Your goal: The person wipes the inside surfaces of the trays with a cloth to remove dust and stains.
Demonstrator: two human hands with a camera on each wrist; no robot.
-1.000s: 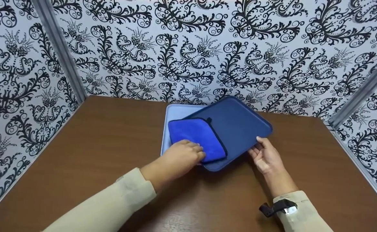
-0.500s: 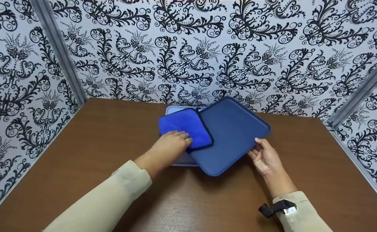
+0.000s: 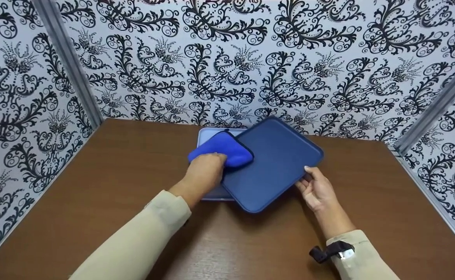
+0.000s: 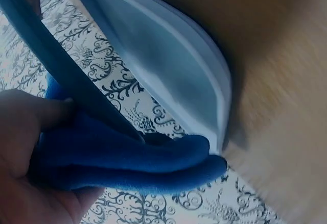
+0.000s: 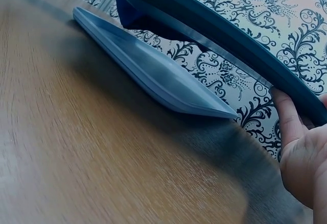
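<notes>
I count one blue cloth (image 3: 229, 149), bunched at the left edge of the dark blue tray (image 3: 276, 167), left hand (image 3: 204, 171) fingers curled round it. Two trays: right hand (image 3: 316, 189) pinches the dark one's rim, holding it raised; light blue tray (image 3: 207, 134) sits below on one brown table (image 3: 95, 194). Three patterned walls (image 3: 231, 58).

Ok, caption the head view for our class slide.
Left hand grips blue cloth while right hand holds dark blue tray above light blue tray.
</notes>
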